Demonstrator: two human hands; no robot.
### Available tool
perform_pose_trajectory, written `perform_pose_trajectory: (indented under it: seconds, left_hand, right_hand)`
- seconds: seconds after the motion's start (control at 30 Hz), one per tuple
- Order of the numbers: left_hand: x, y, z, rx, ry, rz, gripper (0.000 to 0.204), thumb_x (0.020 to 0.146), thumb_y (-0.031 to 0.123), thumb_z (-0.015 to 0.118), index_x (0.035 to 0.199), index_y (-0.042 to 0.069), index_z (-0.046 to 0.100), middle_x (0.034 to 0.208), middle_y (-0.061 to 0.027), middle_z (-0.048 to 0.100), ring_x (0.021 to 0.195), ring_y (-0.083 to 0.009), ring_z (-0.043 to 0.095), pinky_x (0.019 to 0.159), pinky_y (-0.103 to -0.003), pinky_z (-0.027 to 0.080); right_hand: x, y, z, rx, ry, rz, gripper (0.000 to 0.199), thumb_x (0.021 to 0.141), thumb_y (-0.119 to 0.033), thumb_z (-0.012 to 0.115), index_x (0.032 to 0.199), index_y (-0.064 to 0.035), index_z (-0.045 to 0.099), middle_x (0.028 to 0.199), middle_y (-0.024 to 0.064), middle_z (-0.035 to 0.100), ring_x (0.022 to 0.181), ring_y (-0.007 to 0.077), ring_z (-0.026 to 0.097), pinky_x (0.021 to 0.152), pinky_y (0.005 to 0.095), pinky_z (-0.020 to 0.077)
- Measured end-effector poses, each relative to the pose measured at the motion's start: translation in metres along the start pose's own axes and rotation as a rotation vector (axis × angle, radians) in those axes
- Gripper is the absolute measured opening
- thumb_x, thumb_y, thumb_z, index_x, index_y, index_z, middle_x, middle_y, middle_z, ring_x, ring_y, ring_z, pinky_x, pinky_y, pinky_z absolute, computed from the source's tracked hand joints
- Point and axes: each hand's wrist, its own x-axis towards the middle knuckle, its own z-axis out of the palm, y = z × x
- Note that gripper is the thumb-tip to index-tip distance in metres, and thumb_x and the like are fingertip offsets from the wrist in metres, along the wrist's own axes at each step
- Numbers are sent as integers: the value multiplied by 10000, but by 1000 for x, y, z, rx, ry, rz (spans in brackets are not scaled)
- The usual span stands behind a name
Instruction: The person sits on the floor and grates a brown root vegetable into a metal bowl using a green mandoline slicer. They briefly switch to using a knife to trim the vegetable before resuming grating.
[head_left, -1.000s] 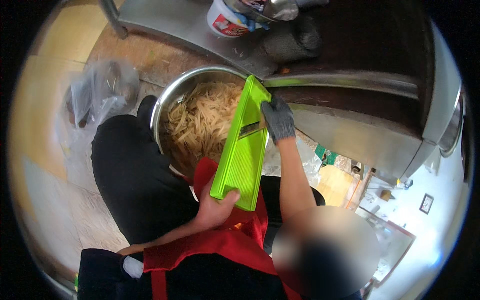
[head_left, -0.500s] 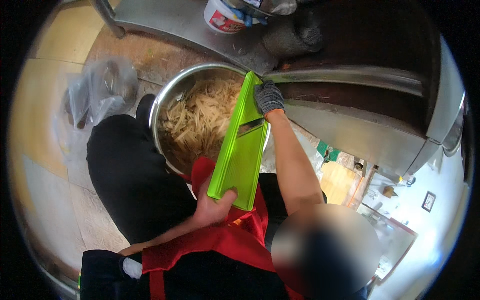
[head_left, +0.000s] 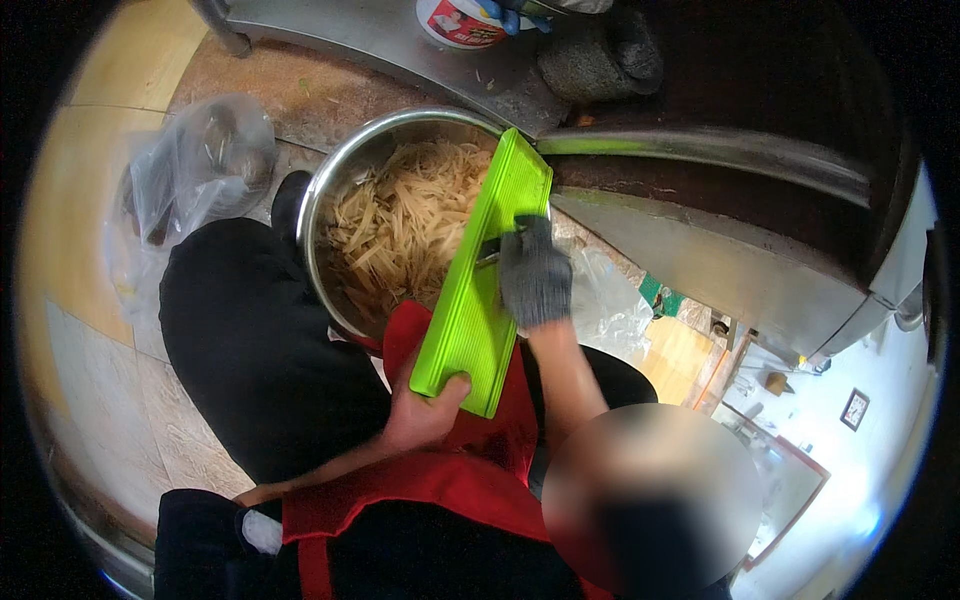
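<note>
Nearest, the bare left hand (head_left: 425,405) grips the green slicer's (head_left: 480,275) low end; it looks stiff, light, sharp-bladed. Midway up, the gloved right hand (head_left: 535,280) presses something hidden. Beyond, its top leans on the steel bowl (head_left: 335,175) of pale strips (head_left: 400,235).

Bright lime-green slicer board (head_left: 478,290) leaning over the shiny silver steel bowl (head_left: 330,190); pale yellow-cream strips (head_left: 400,225) filling the bowl. Right hand (head_left: 535,280) wearing a speckled grey knit glove, resting on the slicer; bare left hand (head_left: 420,410) below the slicer. Red apron (head_left: 440,480) showing under the slicer, black trousers (head_left: 250,340) left of it. Tan tiled floor (head_left: 120,90) beyond the bowl.
</note>
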Motion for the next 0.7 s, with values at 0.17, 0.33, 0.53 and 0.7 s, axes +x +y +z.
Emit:
perform_pose_trajectory:
  seconds: [0.17, 0.33, 0.53, 0.7]
  left_hand:
    - [8, 9, 10, -1, -75, -28, 311, 809, -18, 562, 1120, -19, 570, 951, -64, 636, 862, -156, 615, 758, -292, 497]
    - [11, 18, 13, 4, -94, 10, 315, 829, -16, 558, 1144, -15, 550, 971, -45, 615, 880, -128, 587, 784, -281, 486]
    - [2, 8, 5, -49, -41, -19, 328, 834, -6, 582, 1158, -11, 533, 962, -44, 604, 859, -121, 578, 774, -281, 484]
    - [1, 3, 2, -9, -22, 70, 318, 829, -3, 583, 1144, -10, 545, 949, -52, 614, 858, -133, 590, 772, -285, 489]
  right_hand:
    - [133, 64, 36, -140, -134, 143, 483, 949, -335, 435, 1308, -15, 466, 1166, 258, 599, 1039, 420, 599, 905, 483, 479]
    - [114, 68, 10, 160, 10, -85, 503, 926, -328, 519, 1318, -16, 472, 1193, 255, 605, 1110, 390, 582, 933, 442, 469]
    - [-59, -19, -49, 91, -155, -33, 284, 936, -225, 576, 1184, -97, 526, 872, 219, 650, 728, 385, 668, 611, 455, 526]
    - [5, 14, 2, -246, -50, -159, 284, 960, -252, 495, 1120, -25, 553, 871, 245, 652, 776, 398, 660, 640, 464, 531]
